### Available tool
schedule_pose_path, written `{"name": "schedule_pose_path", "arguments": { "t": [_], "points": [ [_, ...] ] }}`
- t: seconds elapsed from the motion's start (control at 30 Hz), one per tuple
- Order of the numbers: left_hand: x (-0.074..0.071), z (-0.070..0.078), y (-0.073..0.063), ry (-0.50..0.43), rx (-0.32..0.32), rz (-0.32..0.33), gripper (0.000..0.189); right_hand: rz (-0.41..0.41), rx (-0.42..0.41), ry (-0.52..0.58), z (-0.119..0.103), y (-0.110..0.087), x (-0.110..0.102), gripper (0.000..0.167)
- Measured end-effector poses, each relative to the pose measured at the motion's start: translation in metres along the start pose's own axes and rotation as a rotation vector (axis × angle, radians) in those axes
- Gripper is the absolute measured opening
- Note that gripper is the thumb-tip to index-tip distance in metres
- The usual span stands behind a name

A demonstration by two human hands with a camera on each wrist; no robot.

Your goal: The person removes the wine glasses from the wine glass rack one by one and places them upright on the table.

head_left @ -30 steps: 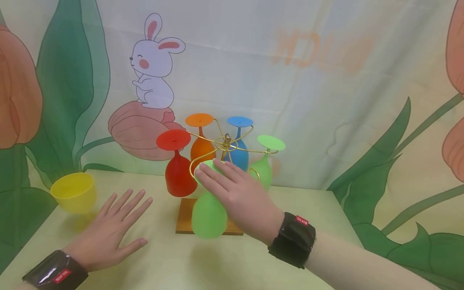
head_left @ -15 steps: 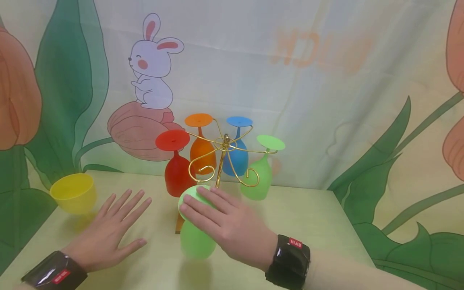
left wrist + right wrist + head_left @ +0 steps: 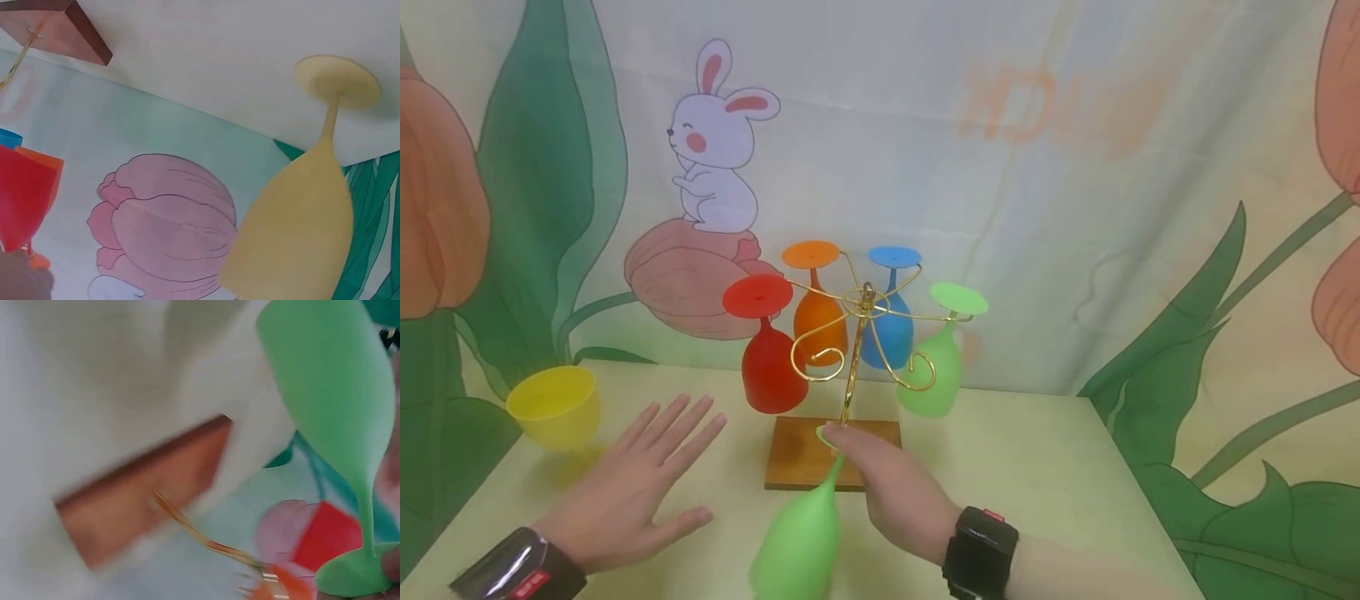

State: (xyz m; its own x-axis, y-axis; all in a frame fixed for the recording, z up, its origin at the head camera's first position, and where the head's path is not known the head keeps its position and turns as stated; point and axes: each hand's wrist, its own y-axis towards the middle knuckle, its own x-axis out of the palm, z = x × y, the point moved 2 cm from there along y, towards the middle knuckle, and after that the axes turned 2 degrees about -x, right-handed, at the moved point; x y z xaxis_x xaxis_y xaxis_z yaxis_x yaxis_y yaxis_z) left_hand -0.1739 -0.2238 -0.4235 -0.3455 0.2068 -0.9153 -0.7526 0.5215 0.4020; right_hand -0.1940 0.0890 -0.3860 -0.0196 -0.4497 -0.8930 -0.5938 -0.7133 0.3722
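Main risk, I'd say: held green goblet [image 3: 797, 550] slipping. R hand [image 3: 898, 496] has it only by the foot, w/ bowl down at the bottom edge of the frame, so weight hangs off to one side of the grip; a loose thumb could let it pivot or drop onto the worktop [image 3: 1037, 483]. 2nd risk: that foot overlaps the lower pole of the gold rack [image 3: 866, 307], above its wooden base [image 3: 786, 462]; a jerk could knock it & set swinging the red goblet [image 3: 771, 379], orange goblet [image 3: 818, 325], blue goblet [image 3: 889, 337] & hung green goblet [image 3: 934, 379], all foot-up, centre frame. A sideways shift of L hand [image 3: 625, 492] could bump the upright yellow goblet [image 3: 556, 417], mid-left.

Pose: R forearm in from lower right, thumb over the foot, pinching it btwn thumb & fingers; goblet tilted, foot up, lower centre. L hand lower left, palm down, fingers straight & spread, thumb out, holding nothing; can't tell if it touches the worktop. Hands well apart.
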Motion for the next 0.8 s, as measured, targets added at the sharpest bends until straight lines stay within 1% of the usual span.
{"name": "schedule_pose_path", "arguments": {
  "t": [0.1, 0.17, 0.27, 0.37, 0.5, 0.57, 0.63, 0.7, 0.8],
  "points": [
    [-0.006, 0.01, 0.003, -0.004, 0.066, 0.027, 0.098, 0.004, 0.206, 0.168, 0.02, -0.008, 0.018, 0.053],
    [-0.01, 0.017, 0.004, -0.011, 0.112, 0.043, 0.099, 0.029, 0.307, 0.274, 0.032, -0.013, 0.029, 0.047],
    [-0.013, 0.028, 0.007, -0.047, 0.192, 0.09, 0.099, 0.056, 0.411, 0.43, 0.047, -0.019, 0.045, 0.037],
    [-0.017, 0.039, 0.009, -0.073, 0.252, 0.109, 0.096, 0.075, 0.521, 0.651, 0.056, -0.023, 0.06, 0.03],
    [-0.021, 0.055, 0.012, -0.079, 0.314, 0.098, 0.092, 0.087, 0.682, 0.954, 0.061, -0.027, 0.077, 0.03],
    [-0.022, 0.063, 0.014, -0.085, 0.356, 0.099, 0.09, 0.081, 0.735, 1.063, 0.061, -0.028, 0.083, 0.031],
    [-0.023, 0.069, 0.016, -0.095, 0.389, 0.099, 0.092, 0.076, 0.764, 1.148, 0.059, -0.029, 0.085, 0.031],
    [-0.023, 0.073, 0.018, -0.105, 0.415, 0.103, 0.093, 0.072, 0.777, 1.215, 0.057, -0.028, 0.086, 0.032],
    [-0.021, 0.075, 0.02, -0.107, 0.432, 0.112, 0.094, 0.066, 0.769, 1.292, 0.054, -0.026, 0.085, 0.034]
  ]
}}
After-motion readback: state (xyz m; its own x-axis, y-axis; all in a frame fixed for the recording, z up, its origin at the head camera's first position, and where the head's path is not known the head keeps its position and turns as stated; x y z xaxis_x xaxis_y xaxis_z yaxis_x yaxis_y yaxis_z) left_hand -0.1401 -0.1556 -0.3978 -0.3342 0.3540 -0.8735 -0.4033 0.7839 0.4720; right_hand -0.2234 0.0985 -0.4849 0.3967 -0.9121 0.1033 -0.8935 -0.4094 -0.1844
